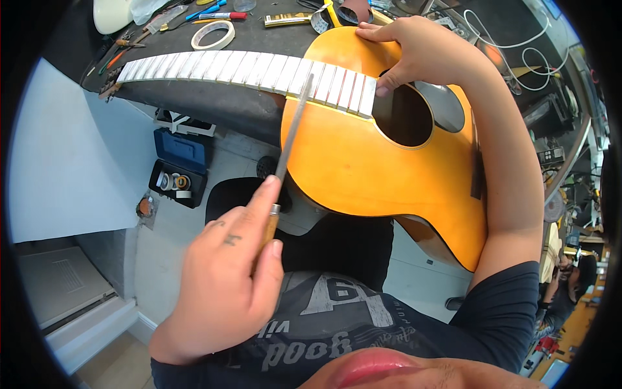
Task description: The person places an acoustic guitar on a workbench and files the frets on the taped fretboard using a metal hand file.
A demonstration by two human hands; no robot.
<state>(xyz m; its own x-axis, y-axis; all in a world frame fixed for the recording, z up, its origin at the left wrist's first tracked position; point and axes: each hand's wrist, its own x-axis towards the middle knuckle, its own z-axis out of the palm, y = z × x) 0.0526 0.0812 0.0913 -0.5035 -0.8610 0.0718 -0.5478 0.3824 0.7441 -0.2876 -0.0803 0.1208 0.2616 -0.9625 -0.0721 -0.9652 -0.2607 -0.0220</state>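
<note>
An orange-topped acoustic guitar (350, 175) lies face up in front of me, its neck pointing left. White tape-like strips cover its fretboard (214, 67) between the frets, with reddish lines near the soundhole end. My left hand (227, 279) is closed round the wooden handle of a slim metal file (295, 129), index finger laid along the blade. The file's tip crosses the fretboard's near edge; whether it touches a fret I cannot tell. My right hand (427, 52) lies spread on the guitar top, thumb at the fretboard's end beside the soundhole, with the forearm round the body.
The dark workbench (259, 39) carries a tape roll (214, 35), a red marker (227, 15) and several small tools. White cable (534, 68) loops at the right. An open toolbox (178, 165) stands on the floor. Another person (567, 292) is at the far right.
</note>
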